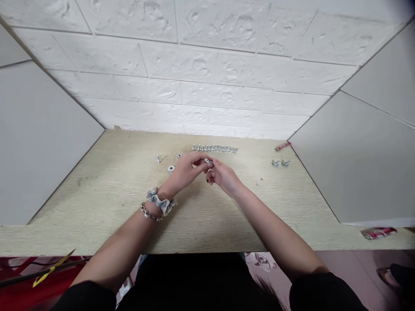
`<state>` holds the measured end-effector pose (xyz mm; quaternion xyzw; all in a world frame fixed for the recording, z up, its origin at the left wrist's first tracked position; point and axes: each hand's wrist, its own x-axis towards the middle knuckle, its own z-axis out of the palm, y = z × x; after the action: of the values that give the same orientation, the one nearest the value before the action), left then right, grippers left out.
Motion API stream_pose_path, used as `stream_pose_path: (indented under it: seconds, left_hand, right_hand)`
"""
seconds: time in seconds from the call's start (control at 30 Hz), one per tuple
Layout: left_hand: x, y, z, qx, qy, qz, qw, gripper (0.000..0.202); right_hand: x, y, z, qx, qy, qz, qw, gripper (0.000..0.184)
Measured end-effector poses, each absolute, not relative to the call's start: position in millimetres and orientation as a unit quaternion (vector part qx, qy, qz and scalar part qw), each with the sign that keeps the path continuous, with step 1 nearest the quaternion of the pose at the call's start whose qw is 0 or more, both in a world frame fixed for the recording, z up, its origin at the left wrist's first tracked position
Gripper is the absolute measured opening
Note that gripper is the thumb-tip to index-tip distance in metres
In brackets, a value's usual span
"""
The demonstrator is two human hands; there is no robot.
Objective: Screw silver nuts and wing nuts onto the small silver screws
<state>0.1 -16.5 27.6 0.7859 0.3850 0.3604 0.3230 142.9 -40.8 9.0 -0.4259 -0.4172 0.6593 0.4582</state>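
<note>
Over the middle of the table, my left hand and my right hand meet fingertip to fingertip. Between them shows a small silver bolt, pinched by both hands; any nut or washer on it is too small to make out. Just beyond the fingers stands a row of several silver bolts. A flat round washer lies left of my left hand, partly hidden by it. A small nut is behind it, and a single bolt stands farther left.
Two bolts with parts on them lie at the right. One red battery-like cylinder rests by the right panel, another at the front right. A white brick-pattern wall closes the back; a grey panel stands left.
</note>
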Motion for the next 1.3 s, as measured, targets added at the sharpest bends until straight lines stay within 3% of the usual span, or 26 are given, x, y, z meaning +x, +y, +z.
stream_pose_path:
  seconds: [0.23,0.43,0.93,1.3]
  left_hand:
    - [1,-21,32,0.788,0.412,0.365,0.275,0.017]
    - [1,-23,33,0.769,0.437,0.366,0.288,0.021]
    - [-1,-16,26,0.719,0.437,0.365,0.399,0.03]
    - [0,-15,31,0.655,0.416,0.373,0.509,0.023]
  right_hand:
    - [144,-37,-4,-0.444,-0.483,0.579,0.484,0.051]
    - [146,-40,0,-0.453,-0.558,0.501,0.482,0.043]
    - [153,-36,2,-0.457,-0.601,0.401,0.518,0.021]
    - [150,-39,6,-0.454,-0.614,0.328,0.556,0.007]
